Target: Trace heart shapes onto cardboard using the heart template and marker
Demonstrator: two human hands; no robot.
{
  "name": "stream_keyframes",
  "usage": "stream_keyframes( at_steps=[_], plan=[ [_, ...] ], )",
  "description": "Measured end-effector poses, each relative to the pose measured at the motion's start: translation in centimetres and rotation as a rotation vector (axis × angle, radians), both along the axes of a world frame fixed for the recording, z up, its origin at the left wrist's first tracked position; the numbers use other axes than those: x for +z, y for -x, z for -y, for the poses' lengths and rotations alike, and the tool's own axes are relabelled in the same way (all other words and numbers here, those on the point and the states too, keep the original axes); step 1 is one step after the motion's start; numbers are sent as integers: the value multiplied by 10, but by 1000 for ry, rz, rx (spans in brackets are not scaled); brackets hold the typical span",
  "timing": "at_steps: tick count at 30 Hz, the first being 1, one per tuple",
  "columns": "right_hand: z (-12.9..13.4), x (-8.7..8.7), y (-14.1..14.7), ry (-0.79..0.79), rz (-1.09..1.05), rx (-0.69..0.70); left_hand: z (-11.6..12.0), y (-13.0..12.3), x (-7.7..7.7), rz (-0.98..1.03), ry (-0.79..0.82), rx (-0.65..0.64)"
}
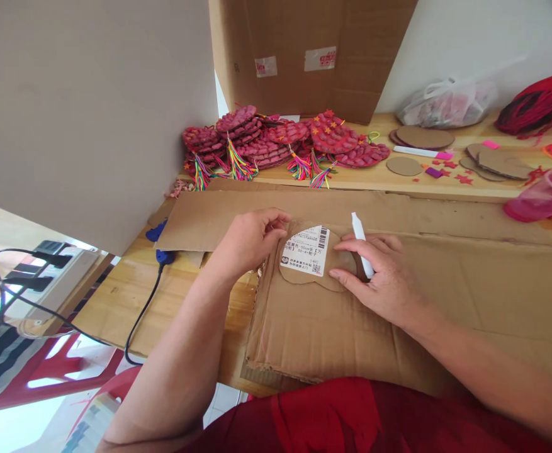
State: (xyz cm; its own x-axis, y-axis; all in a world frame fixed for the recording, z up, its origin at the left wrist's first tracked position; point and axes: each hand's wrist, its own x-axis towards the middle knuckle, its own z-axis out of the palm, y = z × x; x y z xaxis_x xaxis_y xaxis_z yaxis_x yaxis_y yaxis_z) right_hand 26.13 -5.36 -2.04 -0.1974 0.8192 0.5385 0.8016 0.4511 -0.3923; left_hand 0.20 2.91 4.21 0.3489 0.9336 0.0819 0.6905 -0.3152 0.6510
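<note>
A rounded, heart-like cardboard cutout (299,280) with a white printed shipping label (304,251) lies on a large cardboard sheet (332,333). My left hand (257,239) is at the cutout's upper left edge, its fingers curled and thumb and forefinger closed at the rim. My right hand (379,270) has a white marker pen (360,236) tucked between its fingers, pointing up and away. The thumb and forefinger of that hand also press on the cutout's right side. The lower end of the pen is hidden by the hand.
Red woven pouches (261,141) with colourful tassels are piled at the back. Cardboard ovals (424,136), another marker (417,151), red stars and a pink cup (540,195) are back right. A tall carton stands behind. A power strip (39,283) and cable lie left.
</note>
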Motion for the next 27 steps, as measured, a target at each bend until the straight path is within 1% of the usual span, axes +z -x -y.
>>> stream_keyframes(
  at_steps=[4,9,17,22,27],
  plan=[
    [0,1,0,-1,4,-2,-2,2,-1,-25,-18,34],
    [-2,0,1,-32,3,7,-2,1,1,-59,-4,56],
    [-2,1,1,-49,30,11,-1,-1,4,-108,19,43],
    [-2,0,0,-12,38,5,0,-1,5,-98,16,47],
    [-2,-1,0,-1,43,-1,0,3,9,-116,41,85]
  ],
)
